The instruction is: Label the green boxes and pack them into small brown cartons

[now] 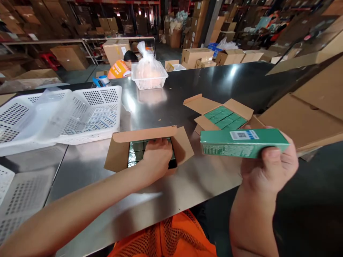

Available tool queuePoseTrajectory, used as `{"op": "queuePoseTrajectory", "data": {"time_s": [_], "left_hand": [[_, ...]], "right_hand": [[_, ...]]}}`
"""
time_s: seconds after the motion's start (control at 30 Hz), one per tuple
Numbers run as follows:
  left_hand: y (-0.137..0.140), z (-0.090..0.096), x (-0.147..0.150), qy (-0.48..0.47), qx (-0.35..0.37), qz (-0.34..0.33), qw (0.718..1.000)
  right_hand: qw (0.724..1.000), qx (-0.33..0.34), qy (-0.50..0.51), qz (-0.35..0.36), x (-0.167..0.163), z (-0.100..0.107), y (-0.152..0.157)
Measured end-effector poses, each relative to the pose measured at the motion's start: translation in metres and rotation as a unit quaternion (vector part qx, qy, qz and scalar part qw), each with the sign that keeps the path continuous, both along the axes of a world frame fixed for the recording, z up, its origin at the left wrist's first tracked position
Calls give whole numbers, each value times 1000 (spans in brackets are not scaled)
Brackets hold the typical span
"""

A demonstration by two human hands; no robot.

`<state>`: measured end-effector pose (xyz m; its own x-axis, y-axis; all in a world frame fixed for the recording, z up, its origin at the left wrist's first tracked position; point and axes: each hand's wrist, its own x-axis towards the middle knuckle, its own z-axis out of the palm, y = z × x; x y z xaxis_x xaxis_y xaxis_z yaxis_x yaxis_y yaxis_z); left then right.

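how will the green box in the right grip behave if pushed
The green box is probably fairly stiff: its edges look straight in the right grip. Its slightly shiny surface may be slippery. With flat sides, it would likely slide rather than roll.

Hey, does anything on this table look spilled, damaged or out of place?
Nothing looks spilled or damaged. One small oddity: a tiny tan scrap, like stray debris, lies on the shiny metal table, just beyond the open brown cardboard carton at your left hand. The long green box in your right hand shows no obvious dents.
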<state>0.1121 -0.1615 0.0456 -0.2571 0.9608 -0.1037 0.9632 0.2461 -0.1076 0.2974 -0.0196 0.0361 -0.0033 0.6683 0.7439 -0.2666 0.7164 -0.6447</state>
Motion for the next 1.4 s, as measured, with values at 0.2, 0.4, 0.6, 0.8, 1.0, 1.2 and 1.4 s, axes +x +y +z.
{"op": "queuePoseTrajectory", "data": {"time_s": [0.2, 0.4, 0.6, 0.8, 1.0, 1.2, 1.4], "left_hand": [[3, -3, -3, 18, 32, 22, 999], [-1, -1, -38, -175, 31, 33, 983], [-7, -20, -77, -335, 80, 61, 937], [-2, -17, -72, -349, 78, 99, 929], [-11, -14, -70, -342, 87, 95, 931], [-52, -8, -52, -243, 183, 40, 952], [-110, -10, -34, -126, 459, 43, 879]], "right_hand": [[998, -29, -49, 31, 11, -10, -4], [964, 29, -184, 189, -1, 2, -10], [916, 68, -279, 280, -39, 0, -8], [857, 150, -428, 246, -46, 17, 1], [775, 264, -539, 198, -48, 40, -7], [735, 335, -572, 142, -55, 32, -27], [790, 308, -515, 128, -62, -8, -45]]}}
